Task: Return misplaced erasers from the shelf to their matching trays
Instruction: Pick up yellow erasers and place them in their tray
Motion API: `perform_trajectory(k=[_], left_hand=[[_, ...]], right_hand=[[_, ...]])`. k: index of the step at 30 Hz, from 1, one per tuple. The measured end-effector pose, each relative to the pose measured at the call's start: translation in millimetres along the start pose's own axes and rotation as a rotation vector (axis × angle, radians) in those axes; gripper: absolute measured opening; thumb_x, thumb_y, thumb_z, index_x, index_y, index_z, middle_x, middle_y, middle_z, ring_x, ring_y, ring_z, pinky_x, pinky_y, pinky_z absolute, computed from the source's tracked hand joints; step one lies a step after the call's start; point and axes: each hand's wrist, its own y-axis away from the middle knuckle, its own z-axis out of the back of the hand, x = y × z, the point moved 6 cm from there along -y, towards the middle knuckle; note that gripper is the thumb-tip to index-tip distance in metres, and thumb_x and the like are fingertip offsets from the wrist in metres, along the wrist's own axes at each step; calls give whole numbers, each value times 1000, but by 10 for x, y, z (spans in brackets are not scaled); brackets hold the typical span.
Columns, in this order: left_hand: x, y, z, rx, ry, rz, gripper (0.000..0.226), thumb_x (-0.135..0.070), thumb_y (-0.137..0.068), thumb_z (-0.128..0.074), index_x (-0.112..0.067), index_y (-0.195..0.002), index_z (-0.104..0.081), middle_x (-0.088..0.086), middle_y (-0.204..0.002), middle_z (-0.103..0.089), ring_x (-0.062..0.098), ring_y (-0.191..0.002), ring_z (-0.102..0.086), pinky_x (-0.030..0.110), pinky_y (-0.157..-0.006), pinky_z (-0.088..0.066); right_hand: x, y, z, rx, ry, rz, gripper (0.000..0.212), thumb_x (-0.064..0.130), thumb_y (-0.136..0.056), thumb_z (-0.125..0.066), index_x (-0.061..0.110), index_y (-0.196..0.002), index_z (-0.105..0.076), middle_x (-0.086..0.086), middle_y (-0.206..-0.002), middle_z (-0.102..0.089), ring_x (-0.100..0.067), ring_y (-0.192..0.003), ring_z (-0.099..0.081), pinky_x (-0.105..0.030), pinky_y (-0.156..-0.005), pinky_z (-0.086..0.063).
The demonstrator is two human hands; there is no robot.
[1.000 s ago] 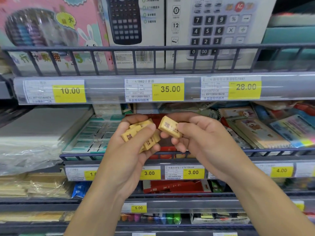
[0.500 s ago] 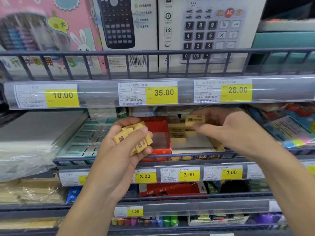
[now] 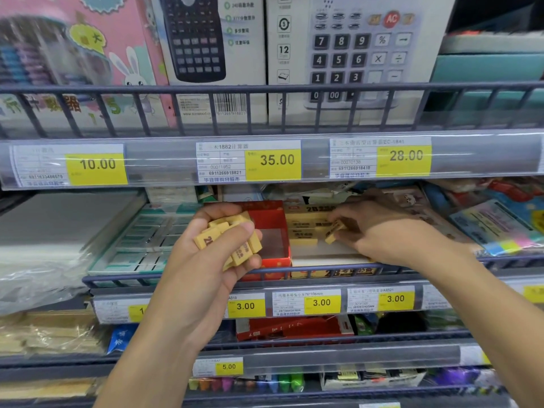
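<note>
My left hand (image 3: 206, 260) grips a bunch of several yellow 2B erasers (image 3: 232, 240) in front of the middle shelf. My right hand (image 3: 379, 231) reaches into the yellow eraser tray (image 3: 323, 262) and pinches one yellow eraser (image 3: 334, 232), held tilted just above the tray's floor. More yellow erasers (image 3: 303, 228) lie in rows at the back of that tray. A red tray (image 3: 273, 260) stands between my two hands, directly left of the yellow one.
A dark wire rail (image 3: 294, 273) fronts the shelf, and the upper shelf's price strip (image 3: 265, 160) overhangs the trays. Teal-wrapped erasers (image 3: 147, 240) fill a tray to the left. Sticky notes and notebooks (image 3: 494, 228) lie to the right. Calculator boxes (image 3: 353, 54) stand above.
My right hand carried a single eraser away from my left hand, over the rail and down into the yellow tray. My left hand stayed roughly in place with its bunch.
</note>
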Motion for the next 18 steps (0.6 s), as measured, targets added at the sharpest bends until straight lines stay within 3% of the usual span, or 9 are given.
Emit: perform_trajectory(k=[5,11,18], left_hand=[[-9,-8,0,3,6,-1,22,-14,-71,-85,-24,-90,-79,13,-94,-74,24,-88,-75,28,-59,-56],[-22,-10,-4,9,5,-8,20,-15,-71,-84,-26,-87,-79,10,-90,-75,23,-86,-75,27,-58,-55],[6,-24,-2,5,7,8,21,-13,-73,-83,-24,-90,-78,12,-92,-74,23,-88,-75,28,-59,-56]], right_hand=[[4,-87,-46,53,177,19,23,47,-92,-60,39,-113,-64,5,-119,-63,-24,-124,-37,-40,-101,-33],[53,-184,-75,5,141,23,21,52,-90,-59,43,-109,-62,11,-104,-63,-26,-113,-43,-40,-99,-34],[20,-239,-97,-11,107,-14,18,57,-88,-62,43,-99,-62,12,-105,-68,-22,-111,-48,-37,-95,-30]])
